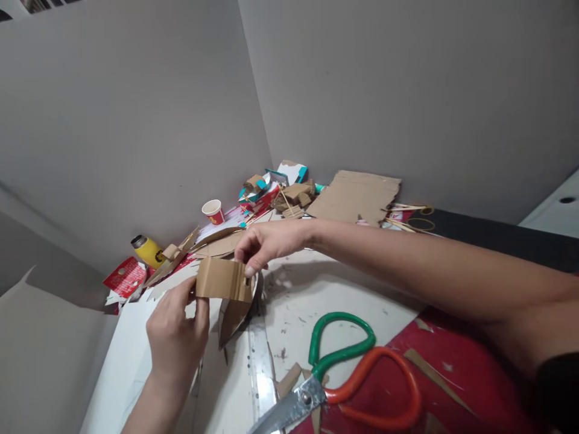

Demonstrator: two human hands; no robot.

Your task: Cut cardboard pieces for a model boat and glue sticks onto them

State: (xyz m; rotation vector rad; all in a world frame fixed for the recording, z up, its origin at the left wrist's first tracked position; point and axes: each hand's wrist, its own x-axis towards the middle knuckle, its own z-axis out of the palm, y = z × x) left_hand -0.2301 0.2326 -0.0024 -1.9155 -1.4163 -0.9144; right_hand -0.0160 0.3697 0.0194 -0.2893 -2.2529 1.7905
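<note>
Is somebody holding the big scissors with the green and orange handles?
No, the scissors lie on the table untouched, while the left hand and right hand both hold a piece of cardboard.

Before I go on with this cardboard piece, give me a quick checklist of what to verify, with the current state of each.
1. Left hand grips the cardboard piece at its left edge: ok.
2. Right hand pinches its upper right edge: ok.
3. Piece held above the white work surface, apart from the clutter behind: ok.
4. Scissors lie on the surface, away from both hands: ok.
5. Scissor blades closed: cannot tell, the tips run out of view.
6. Red paper cup and yellow bottle stand upright, away from the hands: ok.
</note>
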